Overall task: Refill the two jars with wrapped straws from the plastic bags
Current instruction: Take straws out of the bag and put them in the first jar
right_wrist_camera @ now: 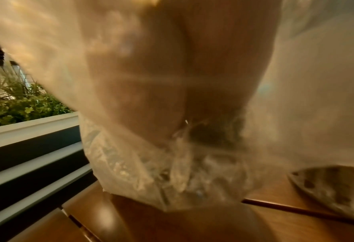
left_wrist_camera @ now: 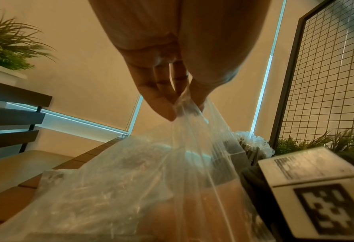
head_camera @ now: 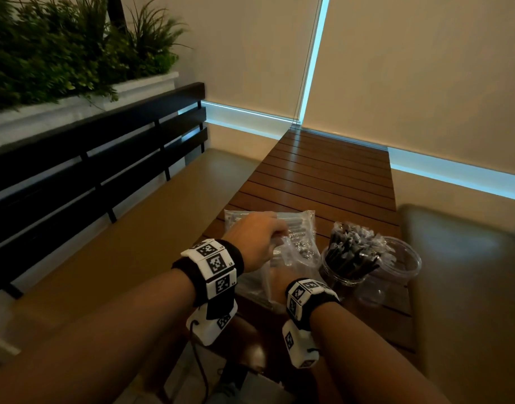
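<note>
A clear plastic bag (head_camera: 291,252) of wrapped straws lies on a slatted wooden table (head_camera: 332,176), at about six o'clock in the head view, with a second, flatter bag (head_camera: 297,221) touching it at its twelve o'clock side. The left hand (head_camera: 255,242) pinches the bag's upper film between thumb and fingertips (left_wrist_camera: 165,111), pulling the plastic (left_wrist_camera: 171,163) up into a taut peak, as the left wrist view shows. The right hand (right_wrist_camera: 171,73) is pushed inside the bag's mouth at the near edge of the table; seen through blurred film in the right wrist view, its fingers point down into the straws, but whether they clasp any cannot be told.

At three o'clock from the bag, just beside it, stands a clear jar (head_camera: 342,271) packed with dark wrapped straws (head_camera: 352,246), their crinkled wrapper ends fanning above the rim. A second clear jar (head_camera: 396,268), with no straws showing in it, touches it at its three o'clock side.

Both wrists carry black bands with white marker blocks (head_camera: 214,265). At nine o'clock runs a tan bench seat (head_camera: 128,243) with a black slatted backrest (head_camera: 84,158); above it, at ten o'clock, green plants (head_camera: 61,45) fill a white planter. Cream blinds (head_camera: 425,68) edged with blue light hang at twelve o'clock.
</note>
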Demonstrator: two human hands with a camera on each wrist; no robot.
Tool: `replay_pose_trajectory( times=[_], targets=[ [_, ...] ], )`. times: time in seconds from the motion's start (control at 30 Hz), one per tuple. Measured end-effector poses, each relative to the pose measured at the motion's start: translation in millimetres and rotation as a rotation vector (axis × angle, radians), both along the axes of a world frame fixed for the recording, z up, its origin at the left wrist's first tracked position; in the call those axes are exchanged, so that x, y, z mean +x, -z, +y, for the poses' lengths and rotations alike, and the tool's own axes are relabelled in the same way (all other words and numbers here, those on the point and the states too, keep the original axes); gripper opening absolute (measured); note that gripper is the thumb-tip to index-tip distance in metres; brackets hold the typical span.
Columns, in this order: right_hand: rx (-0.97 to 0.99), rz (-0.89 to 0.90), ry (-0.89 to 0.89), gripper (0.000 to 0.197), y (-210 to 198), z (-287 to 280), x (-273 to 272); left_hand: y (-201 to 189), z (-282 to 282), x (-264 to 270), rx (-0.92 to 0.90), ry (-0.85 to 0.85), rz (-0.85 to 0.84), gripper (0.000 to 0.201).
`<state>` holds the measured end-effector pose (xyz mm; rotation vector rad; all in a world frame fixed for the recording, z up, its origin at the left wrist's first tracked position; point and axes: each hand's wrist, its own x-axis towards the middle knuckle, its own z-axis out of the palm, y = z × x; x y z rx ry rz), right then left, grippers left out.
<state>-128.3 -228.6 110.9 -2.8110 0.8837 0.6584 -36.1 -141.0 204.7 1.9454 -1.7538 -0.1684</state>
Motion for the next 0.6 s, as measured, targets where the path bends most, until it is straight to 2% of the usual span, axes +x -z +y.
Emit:
replay_pose_trajectory(
  times=[0.1,0.27,0.4,0.6],
  targets=[
    [0.02,0.045,-0.01,0.031,-6,4,-3,0,-1,0,-0.001,0.003,-0.007,0.009],
    [-0.016,-0.024,0.024,0.028,-3,1,0,-3,-7,0,-0.011,-0.045,0.009,0.009],
    [0.004,-0.041,0.042,0.031,-21,-2,-8,-7,-12,0,-0.046,-0.071,0.044,0.009],
    [-0.021,0.06,-0.02,0.028,-27,-1,-7,-9,-12,-1,-0.045,-0.071,0.044,0.009]
  ],
)
